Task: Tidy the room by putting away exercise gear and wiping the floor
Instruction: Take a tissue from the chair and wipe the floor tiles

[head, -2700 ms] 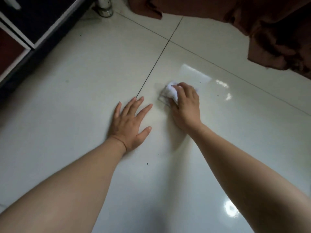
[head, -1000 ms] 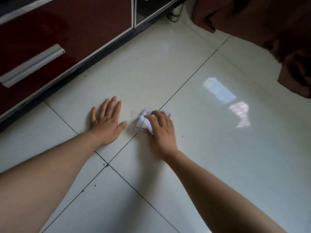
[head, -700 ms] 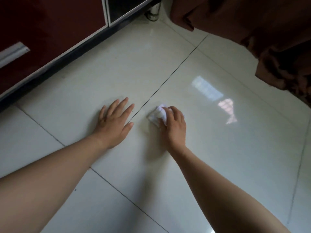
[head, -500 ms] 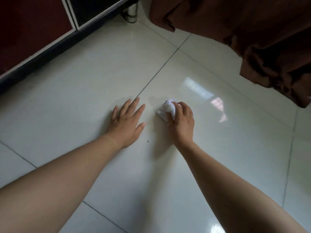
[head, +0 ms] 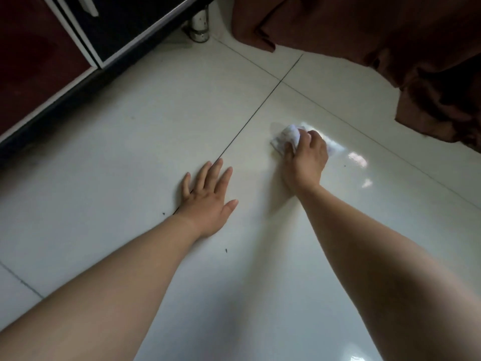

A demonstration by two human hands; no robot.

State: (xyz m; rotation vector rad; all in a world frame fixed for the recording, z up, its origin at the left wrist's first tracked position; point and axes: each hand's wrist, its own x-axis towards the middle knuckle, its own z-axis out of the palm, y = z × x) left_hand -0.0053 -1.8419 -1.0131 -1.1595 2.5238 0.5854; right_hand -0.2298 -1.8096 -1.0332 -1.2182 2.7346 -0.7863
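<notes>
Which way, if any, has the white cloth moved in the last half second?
Yes. The right hand pushed the white cloth forward, nearer the grout crossing.

Top left there's a low cabinet (head: 83, 48) with a glossy dark red door (head: 31, 74) and a black panel (head: 130, 24) next to it, both edged in white trim. A silver handle (head: 88, 6) pokes in at the very top, cut off by the frame. A dark base strip (head: 65, 105) runs under the doors. At the cabinet's far corner sits a short, round, shiny metal leg (head: 199, 27). Just right of it, a big brown fabric (head: 364, 29) fills the whole top right, all crumpled folds, drooping lower toward the right edge. Curtain or blanket, honestly can't tell.
</notes>
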